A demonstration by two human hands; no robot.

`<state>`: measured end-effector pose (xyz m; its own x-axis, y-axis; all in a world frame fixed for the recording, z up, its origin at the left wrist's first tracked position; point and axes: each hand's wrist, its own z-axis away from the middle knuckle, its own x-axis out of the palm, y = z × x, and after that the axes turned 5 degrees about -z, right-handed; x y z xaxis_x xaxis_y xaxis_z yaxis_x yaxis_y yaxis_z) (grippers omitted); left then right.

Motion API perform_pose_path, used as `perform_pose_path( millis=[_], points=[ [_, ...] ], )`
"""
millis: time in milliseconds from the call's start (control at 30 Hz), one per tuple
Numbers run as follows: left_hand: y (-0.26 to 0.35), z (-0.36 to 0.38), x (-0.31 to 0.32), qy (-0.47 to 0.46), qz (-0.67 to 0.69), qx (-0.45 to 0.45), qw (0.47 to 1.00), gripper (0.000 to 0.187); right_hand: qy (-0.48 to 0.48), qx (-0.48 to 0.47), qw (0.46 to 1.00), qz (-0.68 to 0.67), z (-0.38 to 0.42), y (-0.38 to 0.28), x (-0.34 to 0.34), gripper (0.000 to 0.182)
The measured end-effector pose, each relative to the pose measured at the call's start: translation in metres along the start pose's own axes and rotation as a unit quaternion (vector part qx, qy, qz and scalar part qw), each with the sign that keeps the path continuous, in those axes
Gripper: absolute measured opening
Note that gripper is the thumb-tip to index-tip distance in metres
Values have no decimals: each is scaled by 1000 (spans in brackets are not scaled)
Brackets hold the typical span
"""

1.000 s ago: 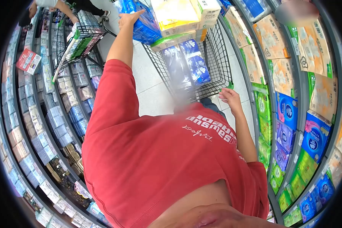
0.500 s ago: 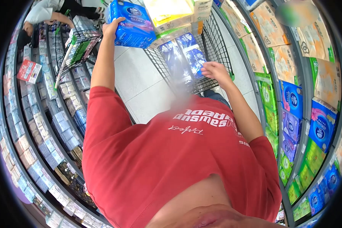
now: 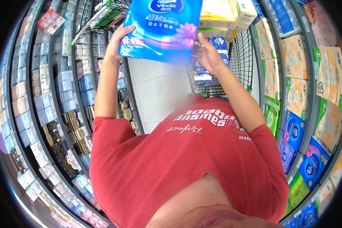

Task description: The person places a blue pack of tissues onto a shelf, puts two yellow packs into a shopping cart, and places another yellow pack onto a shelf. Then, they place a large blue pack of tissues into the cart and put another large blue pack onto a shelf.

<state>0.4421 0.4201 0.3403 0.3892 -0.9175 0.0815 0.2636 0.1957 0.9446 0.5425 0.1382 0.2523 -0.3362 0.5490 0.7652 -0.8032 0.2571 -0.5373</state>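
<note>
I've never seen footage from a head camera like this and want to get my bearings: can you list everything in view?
Blue tissue pack: one, blue with a pink flower, held up in front of the camera between both hands.
Shopping cart: one, black wire, ahead in the aisle, loaded with dark blue, yellow and white packs.
Second cart: one, black wire with a green handle, top left.
Left shelves: many small grey, white and blue packs.
Right shelves: orange, blue, purple and green tissue packs.
Floor: pale tiles, between the shelves.
Red T-shirt: one, white lettering, on the person.
Left hand: on the pack's left edge.
Right hand: on the pack's right edge.
</note>
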Motion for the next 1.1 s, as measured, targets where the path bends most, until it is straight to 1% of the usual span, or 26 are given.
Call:
perform_pose_path(
  millis=[33,67,100,167,200,233,267,300,367,433,500,567,633,667,700,733,767,800,833,867,900,933,967,1000,1067,1100],
  points=[
    [-7,4,2,-15,24,-9,1000,49,-15,-33,998,-55,6,-6,11,63],
    [-15,7,8,-39,33,-3,999,53,-48,-52,992,-105,3,-7,13,55],
    [-23,9,16,-65,43,3,997,56,-46,-54,992,-104,1,-5,8,55],
    [-46,0,21,-135,7,1,991,72,59,-115,989,-72,4,2,-5,57],
    [-59,-5,22,-162,30,9,986,75,69,-171,981,-67,11,2,-7,56],
    [-67,-10,28,-189,53,17,980,79,78,-178,979,-68,18,1,-13,56],
    [-74,-17,34,-235,38,58,969,77,98,-191,975,-63,26,-1,-20,54],
    [-80,-24,42,-248,40,53,967,77,119,-205,970,-60,35,-1,-25,53],
    [-76,-35,73,-223,73,12,972,75,131,-225,963,-64,60,-10,-20,53],
    [-83,-56,98,-239,22,11,971,71,192,-257,947,-2,79,-17,-26,46],
    [-91,-75,140,-229,54,-114,965,66,256,-274,927,18,99,-20,-37,46],
    [-99,-80,180,-263,62,-161,949,59,322,-292,901,-7,125,-26,-34,38],
    [-114,-81,216,-268,50,-190,943,58,263,-228,926,-145,137,-11,-89,43],
    [-101,-63,245,-283,17,-194,939,59,257,-176,915,-258,156,-12,-94,46],
    [-99,-59,272,-320,7,-219,922,59,362,-279,877,-145,133,19,-163,56],
    [-100,-56,303,-379,28,-204,902,59,420,-334,839,-93,161,9,-156,59],
    [-80,-30,342,-408,9,-187,894,58,438,-360,817,-101,227,-24,-104,60],
    [-78,-24,369,-439,-8,-188,878,57,383,-391,829,-115,247,-27,-121,57],
    [-75,-24,399,-459,-26,-188,868,56,358,-408,831,-123,286,-36,-116,65],
    [-100,-18,377,-466,-16,-209,860,54,406,-397,815,-111,289,-9,-90,65],
    [-120,-9,381,-468,-21,-210,858,53,433,-398,802,-103,301,7,-87,65],
    [-134,-7,400,-500,-9,-227,836,52,438,-412,793,-97,314,18,-102,65],
    [-145,-4,413,-509,-8,-206,836,51,415,-453,780,-117,318,29,-119,60],
    [-142,2,430,-532,-11,-191,825,51,386,-493,767,-141,327,34,-130,54],
    [-119,28,464,-568,-26,-137,811,52,407,-520,741,-123,363,28,-115,56],
    [-59,47,487,-585,-79,-89,803,53,396,-551,723,-130,383,3,-96,58]
  ],
)
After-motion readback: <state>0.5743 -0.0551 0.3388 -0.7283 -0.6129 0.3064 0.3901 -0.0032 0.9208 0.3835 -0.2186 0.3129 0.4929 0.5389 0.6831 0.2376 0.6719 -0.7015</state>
